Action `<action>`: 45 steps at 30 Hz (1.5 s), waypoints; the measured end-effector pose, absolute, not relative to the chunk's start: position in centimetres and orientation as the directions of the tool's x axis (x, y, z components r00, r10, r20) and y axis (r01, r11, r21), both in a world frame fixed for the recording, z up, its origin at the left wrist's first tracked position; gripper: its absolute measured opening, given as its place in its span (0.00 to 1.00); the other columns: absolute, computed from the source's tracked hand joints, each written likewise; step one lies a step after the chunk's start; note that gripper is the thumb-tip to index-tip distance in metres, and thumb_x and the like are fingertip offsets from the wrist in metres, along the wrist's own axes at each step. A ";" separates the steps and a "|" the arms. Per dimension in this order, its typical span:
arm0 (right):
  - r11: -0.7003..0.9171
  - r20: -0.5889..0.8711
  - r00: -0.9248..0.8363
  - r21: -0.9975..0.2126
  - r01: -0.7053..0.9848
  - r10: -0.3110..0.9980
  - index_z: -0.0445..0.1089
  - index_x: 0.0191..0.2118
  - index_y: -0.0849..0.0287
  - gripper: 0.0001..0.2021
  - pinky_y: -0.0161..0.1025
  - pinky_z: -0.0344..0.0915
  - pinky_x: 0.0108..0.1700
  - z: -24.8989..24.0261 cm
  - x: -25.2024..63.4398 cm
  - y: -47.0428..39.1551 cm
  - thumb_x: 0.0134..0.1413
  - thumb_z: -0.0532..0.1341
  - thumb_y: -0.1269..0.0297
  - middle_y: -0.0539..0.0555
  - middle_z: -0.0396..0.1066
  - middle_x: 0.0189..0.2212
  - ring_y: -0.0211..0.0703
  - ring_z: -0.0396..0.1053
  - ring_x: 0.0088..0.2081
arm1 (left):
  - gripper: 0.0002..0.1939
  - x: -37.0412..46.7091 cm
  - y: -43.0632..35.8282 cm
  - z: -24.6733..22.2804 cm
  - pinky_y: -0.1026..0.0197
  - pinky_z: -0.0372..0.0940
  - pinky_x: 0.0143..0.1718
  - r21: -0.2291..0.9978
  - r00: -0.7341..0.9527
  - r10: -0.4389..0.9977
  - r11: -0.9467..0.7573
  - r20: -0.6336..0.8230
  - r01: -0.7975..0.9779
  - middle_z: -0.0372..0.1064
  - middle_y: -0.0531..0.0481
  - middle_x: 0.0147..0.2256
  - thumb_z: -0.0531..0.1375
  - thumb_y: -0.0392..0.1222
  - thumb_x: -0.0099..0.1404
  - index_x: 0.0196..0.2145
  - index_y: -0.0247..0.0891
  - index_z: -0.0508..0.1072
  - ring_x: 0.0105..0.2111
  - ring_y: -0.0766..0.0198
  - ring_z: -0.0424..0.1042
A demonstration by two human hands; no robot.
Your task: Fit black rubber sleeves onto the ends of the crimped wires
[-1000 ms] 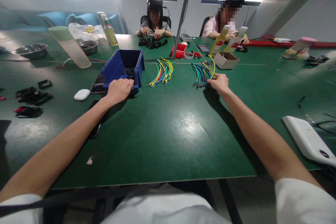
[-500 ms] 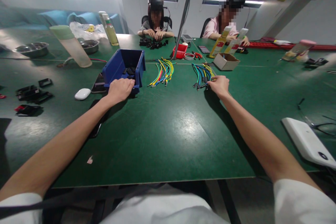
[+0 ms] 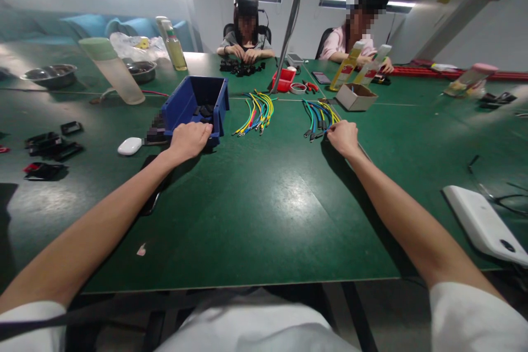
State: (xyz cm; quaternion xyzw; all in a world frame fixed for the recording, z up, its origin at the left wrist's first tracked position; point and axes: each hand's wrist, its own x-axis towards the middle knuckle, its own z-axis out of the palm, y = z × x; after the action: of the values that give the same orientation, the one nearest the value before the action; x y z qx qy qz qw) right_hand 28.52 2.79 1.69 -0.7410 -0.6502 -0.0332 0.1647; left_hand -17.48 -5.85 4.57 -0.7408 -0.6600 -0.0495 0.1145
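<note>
My left hand [image 3: 190, 140] rests closed over the front rim of a blue plastic bin [image 3: 177, 105]. Small black parts [image 3: 203, 112] lie inside the bin. On the right, my right hand [image 3: 345, 137] is closed, its fingertips pinched at the right side of a bundle of cable leads [image 3: 320, 119] in green, blue, yellow and black. What lies between those fingertips is mostly hidden. Black sleeves cover the near ends of several of these leads. Between my hands lies a second bundle of leads [image 3: 256, 113], yellow, green, blue and red, with bare metal terminals.
A small cardboard box [image 3: 356, 98] stands beyond my right hand. A metal pole [image 3: 291, 25] rises near a red bin [image 3: 282, 81]. Phones, a white earphone case [image 3: 130, 146] and black parts [image 3: 53, 146] lie left; a white power bank [image 3: 484, 223] lies right. Two co-workers sit opposite.
My right hand has shifted very slightly at the edge of the right bundle, its fingers drawn closer together. My left hand stays on the bin.
</note>
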 end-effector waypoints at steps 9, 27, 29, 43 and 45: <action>-0.115 0.287 0.157 -0.157 0.981 0.945 0.79 0.42 0.69 0.16 0.52 0.66 0.51 2.1 28.1 2.5 0.57 0.56 0.69 0.73 0.76 0.41 0.65 0.73 0.48 | 0.31 -17.5 -5.7 4.3 0.51 0.60 0.37 -0.107 0.144 0.955 -0.120 0.259 0.987 0.76 0.39 0.39 0.35 0.51 0.74 0.38 0.37 0.74 0.41 0.46 0.75; 0.068 0.500 0.014 -0.145 0.987 0.866 0.72 0.42 0.60 0.17 0.44 0.62 0.38 3.1 20.3 1.3 0.64 0.52 0.54 0.61 0.76 0.30 0.56 0.73 0.35 | 0.32 -17.6 -6.1 4.4 0.49 0.61 0.38 -0.076 0.184 0.946 -0.170 0.266 0.983 0.72 0.37 0.42 0.32 0.52 0.74 0.46 0.37 0.73 0.43 0.46 0.72; 0.090 0.490 -0.004 -0.152 0.984 0.871 0.72 0.42 0.60 0.17 0.45 0.63 0.39 3.7 18.8 2.0 0.65 0.51 0.53 0.62 0.76 0.31 0.57 0.73 0.36 | 0.32 -17.6 -6.1 4.4 0.49 0.61 0.38 -0.077 0.187 0.946 -0.173 0.265 0.982 0.72 0.37 0.42 0.32 0.52 0.74 0.46 0.37 0.73 0.43 0.46 0.72; 0.149 0.230 -0.081 -0.298 0.943 0.970 0.64 0.54 0.65 0.20 0.55 0.60 0.56 6.4 10.1 8.5 0.64 0.55 0.55 0.72 0.68 0.51 0.65 0.66 0.54 | 0.31 -17.3 -6.3 4.7 0.52 0.61 0.44 -0.041 0.125 0.968 -0.119 0.218 0.992 0.73 0.37 0.45 0.35 0.51 0.74 0.45 0.37 0.74 0.46 0.49 0.73; 0.102 0.183 -0.046 -0.308 0.946 0.982 0.66 0.53 0.65 0.21 0.55 0.60 0.56 5.9 9.6 9.1 0.64 0.55 0.53 0.72 0.67 0.52 0.65 0.65 0.55 | 0.32 -17.3 -6.3 4.7 0.51 0.61 0.44 -0.041 0.130 0.967 -0.125 0.218 0.991 0.73 0.37 0.45 0.34 0.52 0.74 0.45 0.36 0.75 0.46 0.48 0.73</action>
State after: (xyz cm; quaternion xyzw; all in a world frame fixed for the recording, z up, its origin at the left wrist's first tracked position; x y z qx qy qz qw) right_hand 9.57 9.15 5.92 -0.6681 -0.7214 0.0514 0.1747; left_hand -17.28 -6.33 4.71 -0.7467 -0.6557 -0.0691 0.0879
